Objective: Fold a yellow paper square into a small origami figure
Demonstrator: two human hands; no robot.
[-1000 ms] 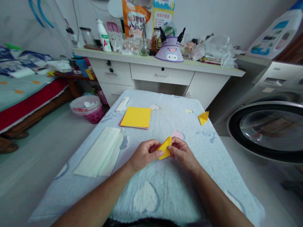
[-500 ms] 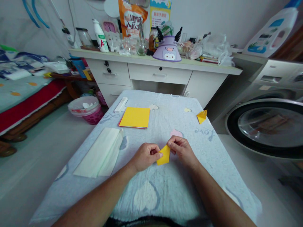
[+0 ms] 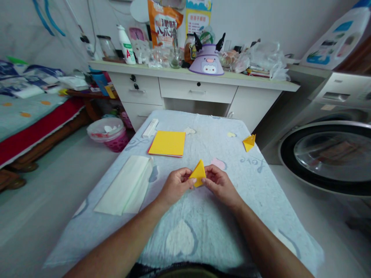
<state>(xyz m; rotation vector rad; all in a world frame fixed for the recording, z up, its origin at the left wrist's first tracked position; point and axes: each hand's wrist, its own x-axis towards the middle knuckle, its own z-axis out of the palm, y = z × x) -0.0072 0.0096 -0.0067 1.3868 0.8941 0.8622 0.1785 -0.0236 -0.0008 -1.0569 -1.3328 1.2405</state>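
Between my two hands is a small folded piece of yellow paper (image 3: 198, 172), its pointed end facing away from me. My left hand (image 3: 177, 186) pinches its left edge, thumb in front. On the opposite edge, my right hand (image 3: 219, 183) grips it with the thumb near the lower corner; the fingertips behind the paper are hidden. A stack of square paper (image 3: 167, 143) with a yellow sheet on top lies beyond my left hand. Another folded yellow paper piece (image 3: 249, 143) stands near the table's far right edge.
A pale folded cloth or sheet (image 3: 124, 185) lies left on the cloth-covered table (image 3: 232, 239). Behind the stack is a narrow white box (image 3: 150, 128). A pink bin (image 3: 114, 135) stands left on the floor, and a washing machine with its door (image 3: 327, 154) open is at right.
The folded yellow paper has been turned so a point now faces away from me, and it is raised slightly. Both hands have shifted their hold to its two sides.
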